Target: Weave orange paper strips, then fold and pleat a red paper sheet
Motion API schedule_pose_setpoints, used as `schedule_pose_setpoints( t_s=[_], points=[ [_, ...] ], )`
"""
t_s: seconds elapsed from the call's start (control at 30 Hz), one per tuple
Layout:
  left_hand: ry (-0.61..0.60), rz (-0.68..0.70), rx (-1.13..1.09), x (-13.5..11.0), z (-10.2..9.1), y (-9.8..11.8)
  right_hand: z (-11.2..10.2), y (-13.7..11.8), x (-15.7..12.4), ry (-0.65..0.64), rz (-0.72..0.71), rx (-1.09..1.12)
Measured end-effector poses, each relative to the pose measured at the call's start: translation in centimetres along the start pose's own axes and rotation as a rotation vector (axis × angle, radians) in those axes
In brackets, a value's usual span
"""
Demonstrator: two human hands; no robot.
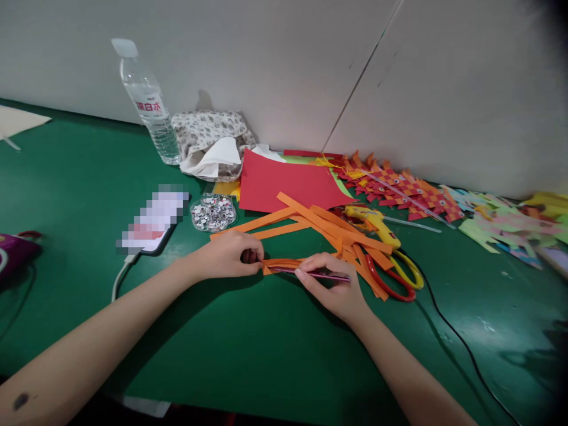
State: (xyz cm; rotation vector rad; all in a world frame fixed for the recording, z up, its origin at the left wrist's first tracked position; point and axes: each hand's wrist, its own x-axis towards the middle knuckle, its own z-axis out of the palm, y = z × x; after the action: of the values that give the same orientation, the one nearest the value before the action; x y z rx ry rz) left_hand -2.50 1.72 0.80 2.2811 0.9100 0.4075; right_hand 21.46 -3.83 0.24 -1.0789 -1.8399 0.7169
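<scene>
My left hand (233, 254) is closed, its fingertips pinching the left end of an orange paper strip (284, 262) on the green table. My right hand (332, 287) grips a slim dark pink pen (317, 274), its tip pointing left onto the strip. Beyond both hands lies a loose pile of orange paper strips (331, 228). Partly under that pile are scissors (406, 281) with red and yellow handles, and a yellow glue gun (377, 223) sits just behind them.
Behind stand a water bottle (148, 106) and a patterned pouch (213, 133). A charging phone (155, 222), a pack of googly eyes (213, 212) and red paper (288, 180) lie nearer. Woven paper fish (399, 186) are at right; a black cord (461, 340) crosses the table (248, 361).
</scene>
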Motion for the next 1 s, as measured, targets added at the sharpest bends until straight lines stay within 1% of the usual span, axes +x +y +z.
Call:
schedule_pose_setpoints(
  t_s=[0.2,0.4,0.73,1.0],
  points=[
    [0.002,-0.001,-0.01,-0.01,-0.01,-0.09,0.02,-0.08,-0.01,-0.044,-0.015,0.001],
    [0.016,0.014,-0.008,-0.01,0.01,-0.09,-0.07,-0.05,-0.02,0.003,0.01,-0.026],
    [-0.009,0.031,-0.003,-0.1,0.07,-0.1,-0.05,0.2,-0.22,-0.064,-0.021,0.037],
    [-0.015,0.024,0.005,-0.07,0.12,-0.18,-0.09,0.12,-0.14,-0.071,-0.03,0.024]
  ],
)
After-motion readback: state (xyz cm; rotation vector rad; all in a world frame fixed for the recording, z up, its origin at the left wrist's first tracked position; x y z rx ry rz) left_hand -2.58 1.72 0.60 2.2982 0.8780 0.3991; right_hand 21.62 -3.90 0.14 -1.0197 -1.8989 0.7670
